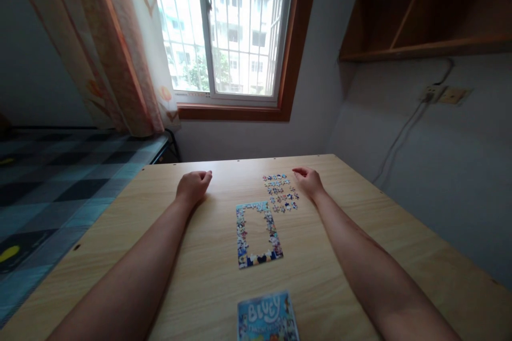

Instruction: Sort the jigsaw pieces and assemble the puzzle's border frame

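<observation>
My left hand [194,187] rests on the table as a loose fist, left of the puzzle, with nothing visible in it. On the other side, my right hand [309,181] lies with curled fingers just right of the loose jigsaw pieces [280,192]; no piece shows in it. Those pieces are spread in rough rows. Nearer to me is a joined jigsaw border [240,237], a tall rectangle of colourful edge pieces around bare wood. A blue puzzle box [267,317] marked "Bluey" sits at the bottom of the view, partly cut off.
The light wooden table [208,277] reaches toward the wall under a barred window [244,37]. A bed with a checked cover [80,165] stands at the left. A wooden shelf [432,45] and a socket with a cable [434,93] are on the right wall.
</observation>
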Demonstrator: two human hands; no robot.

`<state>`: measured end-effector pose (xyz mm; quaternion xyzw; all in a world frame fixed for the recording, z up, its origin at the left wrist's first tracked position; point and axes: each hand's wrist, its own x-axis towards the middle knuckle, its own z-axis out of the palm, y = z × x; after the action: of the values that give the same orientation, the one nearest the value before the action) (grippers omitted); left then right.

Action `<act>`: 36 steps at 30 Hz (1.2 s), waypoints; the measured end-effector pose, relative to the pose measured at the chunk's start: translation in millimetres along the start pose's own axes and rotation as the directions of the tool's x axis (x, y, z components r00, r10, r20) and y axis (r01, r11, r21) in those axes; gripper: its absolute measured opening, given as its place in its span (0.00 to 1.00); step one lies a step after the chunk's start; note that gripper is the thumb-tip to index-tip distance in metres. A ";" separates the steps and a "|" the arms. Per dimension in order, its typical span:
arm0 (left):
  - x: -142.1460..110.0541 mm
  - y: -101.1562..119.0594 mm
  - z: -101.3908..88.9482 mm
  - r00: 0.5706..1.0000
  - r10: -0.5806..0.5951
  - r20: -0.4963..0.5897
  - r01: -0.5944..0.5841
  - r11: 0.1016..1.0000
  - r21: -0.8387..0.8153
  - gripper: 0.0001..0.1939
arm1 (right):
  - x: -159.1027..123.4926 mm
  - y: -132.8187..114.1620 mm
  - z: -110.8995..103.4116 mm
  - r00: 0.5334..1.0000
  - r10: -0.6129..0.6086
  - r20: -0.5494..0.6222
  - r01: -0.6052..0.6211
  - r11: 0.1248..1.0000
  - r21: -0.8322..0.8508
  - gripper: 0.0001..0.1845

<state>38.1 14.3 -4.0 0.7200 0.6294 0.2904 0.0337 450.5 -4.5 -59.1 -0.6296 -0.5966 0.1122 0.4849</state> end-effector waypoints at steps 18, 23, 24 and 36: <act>-2.7 4.0 -4.3 0.999 -0.021 0.028 0.021 1.000 -0.008 0.24 | -14.0 -44.9 2.1 0.942 -0.300 0.151 0.330 0.912 -0.245 0.14; -2.9 3.8 -4.5 0.999 -0.032 0.034 0.032 0.999 -0.016 0.24 | -15.9 -48.9 8.8 0.923 -0.320 0.213 0.375 0.871 -0.318 0.13; -3.4 4.6 -5.2 0.999 -0.034 0.038 0.035 0.999 -0.020 0.24 | -16.8 -49.9 10.2 0.919 -0.321 0.227 0.383 0.861 -0.334 0.12; -4.1 5.7 -5.4 0.999 -0.022 0.035 0.024 0.998 -0.050 0.24 | -20.7 -56.1 15.6 0.912 -0.251 0.325 0.381 0.813 -0.441 0.12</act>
<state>40.5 7.6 1.4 0.7165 0.6294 0.2933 0.0661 397.7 -25.1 -34.2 -0.6042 -0.7585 -0.0482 0.2393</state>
